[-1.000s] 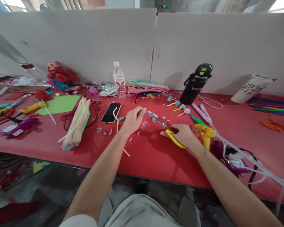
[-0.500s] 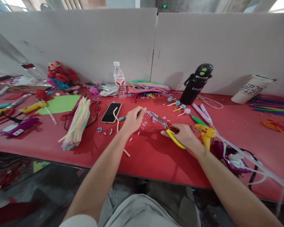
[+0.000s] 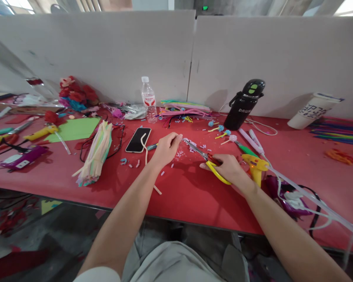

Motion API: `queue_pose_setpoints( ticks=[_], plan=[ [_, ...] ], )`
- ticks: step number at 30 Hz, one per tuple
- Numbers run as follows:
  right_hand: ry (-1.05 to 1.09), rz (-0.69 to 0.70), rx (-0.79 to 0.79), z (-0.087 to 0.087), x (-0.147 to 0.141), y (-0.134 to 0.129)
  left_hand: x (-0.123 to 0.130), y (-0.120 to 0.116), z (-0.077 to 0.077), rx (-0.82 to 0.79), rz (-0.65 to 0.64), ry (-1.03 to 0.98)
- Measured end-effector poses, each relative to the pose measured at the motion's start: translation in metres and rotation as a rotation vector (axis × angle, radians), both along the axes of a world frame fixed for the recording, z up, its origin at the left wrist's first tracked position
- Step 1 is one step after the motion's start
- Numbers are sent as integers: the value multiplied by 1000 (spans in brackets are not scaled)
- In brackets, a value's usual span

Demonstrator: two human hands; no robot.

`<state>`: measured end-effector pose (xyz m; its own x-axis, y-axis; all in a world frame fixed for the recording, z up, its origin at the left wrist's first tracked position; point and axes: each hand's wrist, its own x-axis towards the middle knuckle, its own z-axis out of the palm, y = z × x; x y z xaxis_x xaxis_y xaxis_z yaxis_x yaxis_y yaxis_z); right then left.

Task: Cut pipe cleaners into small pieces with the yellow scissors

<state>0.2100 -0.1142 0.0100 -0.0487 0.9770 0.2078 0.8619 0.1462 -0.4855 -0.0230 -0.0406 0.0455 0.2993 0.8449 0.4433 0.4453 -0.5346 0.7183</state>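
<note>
My right hand [image 3: 228, 169] is wrapped round scissors [image 3: 218, 174] with yellow and dark red handles, their blades pointing left and away from me. Close to the blade tips, the fingertips of my left hand [image 3: 166, 148] are pinched together; what they hold, if anything, is too small to make out. Short purple pieces [image 3: 191, 148] lie scattered under and around the blades. A cream fuzzy strip [image 3: 158, 190] passes beneath my left forearm and shows again by a phone [image 3: 138, 140]. Little blue, yellow and pink fuzzy shapes [image 3: 220, 128] lie beyond my right hand.
A bundle of pastel fuzzy strips [image 3: 97, 150] lies left of the phone. At right are a yellow glue gun [image 3: 255, 166] and cables. A black bottle [image 3: 243, 105], a water bottle [image 3: 148, 102] and a white cup [image 3: 310, 111] stand near the grey partition [image 3: 111, 55].
Hardly anything differs: the scissor blades have shifted very slightly beside my left fingertips. Both hands keep nearly the same place and grip.
</note>
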Motion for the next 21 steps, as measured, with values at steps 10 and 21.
queue_pose_setpoints(
  ticks=[10,21],
  plan=[
    [32,3,-15,2,-1,-1,0,0,0,11,2,14],
    [55,7,-17,3,-2,-3,-1,0,0,16,7,24]
  ],
)
